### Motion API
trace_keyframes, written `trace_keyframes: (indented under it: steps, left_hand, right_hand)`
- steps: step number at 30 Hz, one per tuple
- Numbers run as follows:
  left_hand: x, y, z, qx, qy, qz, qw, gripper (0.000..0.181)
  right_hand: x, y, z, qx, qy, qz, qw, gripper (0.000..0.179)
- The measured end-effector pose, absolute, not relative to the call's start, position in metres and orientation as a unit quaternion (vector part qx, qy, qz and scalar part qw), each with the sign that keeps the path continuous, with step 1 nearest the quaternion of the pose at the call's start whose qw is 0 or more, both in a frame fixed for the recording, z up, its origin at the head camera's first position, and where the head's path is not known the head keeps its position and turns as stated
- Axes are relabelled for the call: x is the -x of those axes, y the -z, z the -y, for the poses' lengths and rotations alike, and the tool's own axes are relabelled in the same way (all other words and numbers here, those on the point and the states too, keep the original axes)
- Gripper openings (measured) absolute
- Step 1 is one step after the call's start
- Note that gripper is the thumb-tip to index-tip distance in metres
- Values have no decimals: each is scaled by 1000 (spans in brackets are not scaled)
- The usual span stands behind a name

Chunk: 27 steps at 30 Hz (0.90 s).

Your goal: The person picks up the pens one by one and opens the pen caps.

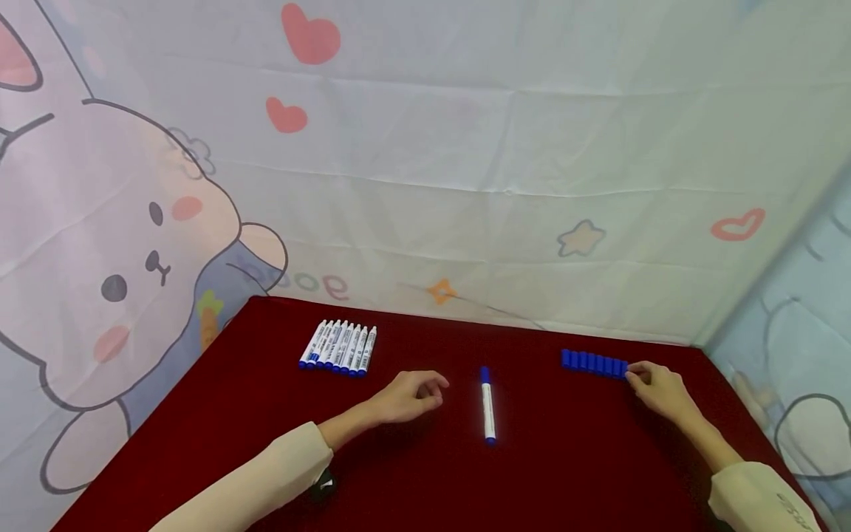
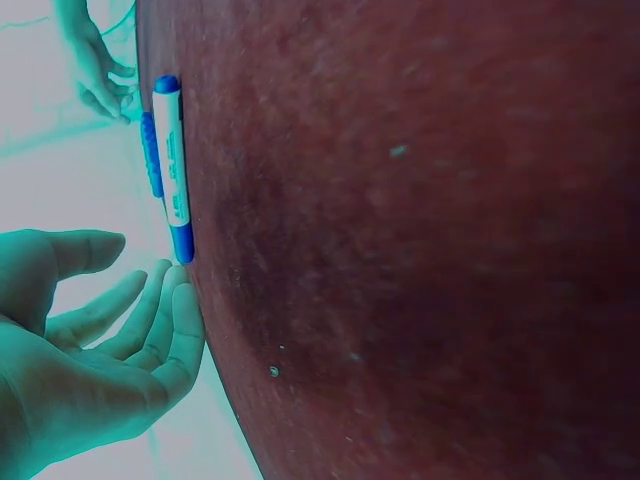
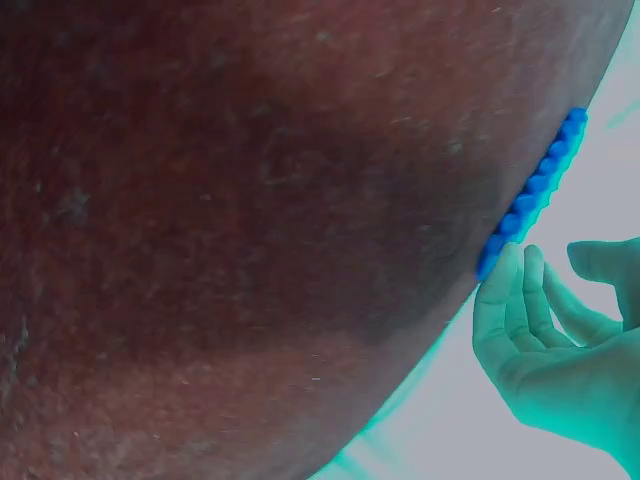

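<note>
One white marker [image 1: 488, 410] with a blue cap lies on the dark red cloth, its capped end pointing away from me. To its left my left hand [image 1: 408, 397] hovers with relaxed, slightly bent fingers, holding nothing. In the left wrist view the fingertips [image 2: 187, 292] appear near the marker's capped end [image 2: 182, 240]. Several blue marker caps [image 1: 592, 363] lie side by side in a row at the right. My right hand [image 1: 661, 389] is at the row's right end, fingertips touching or almost touching the last cap; in the right wrist view the thumb stays apart from the fingers.
Several white markers [image 1: 339, 347] with blue near ends lie in a slanted row at the back left. A small dark object [image 1: 323, 484] sits by the left sleeve. Printed cloth [image 1: 425, 148] hangs behind the table and along its sides.
</note>
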<state>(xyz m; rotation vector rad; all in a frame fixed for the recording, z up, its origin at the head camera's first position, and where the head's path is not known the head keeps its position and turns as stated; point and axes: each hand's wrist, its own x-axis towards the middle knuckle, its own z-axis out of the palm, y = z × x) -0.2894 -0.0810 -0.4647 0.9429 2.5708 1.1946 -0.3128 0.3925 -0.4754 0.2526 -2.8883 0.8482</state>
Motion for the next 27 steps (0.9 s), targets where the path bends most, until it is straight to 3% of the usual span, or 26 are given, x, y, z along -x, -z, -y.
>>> trace_keyframes:
  steps: [14, 27]
  left_hand:
    - [322, 466, 42, -320, -366, -872, 61, 33]
    - [328, 468, 7, -223, -283, -928, 96, 40]
  right_hand:
    - [286, 454, -351, -139, -286, 946, 54, 28]
    - [271, 447, -315, -174, -327, 929, 0, 26]
